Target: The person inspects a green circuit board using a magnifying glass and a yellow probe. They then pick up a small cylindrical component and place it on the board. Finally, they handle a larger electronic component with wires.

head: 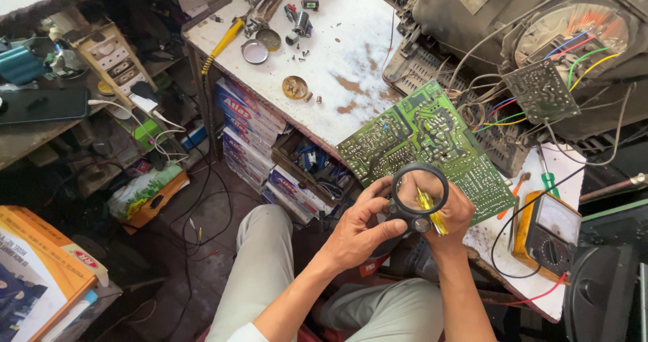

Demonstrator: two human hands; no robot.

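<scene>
The left hand grips the magnifier by its black handle while the right hand pinches a yellow tool over the green board at the bench edge; light, stiff, its lens looks fragile, best held by the handle.

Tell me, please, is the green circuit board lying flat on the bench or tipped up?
Tipped up: the circuit board leans with its solder side facing the camera, its lower edge near the hands holding the magnifying glass.
</scene>
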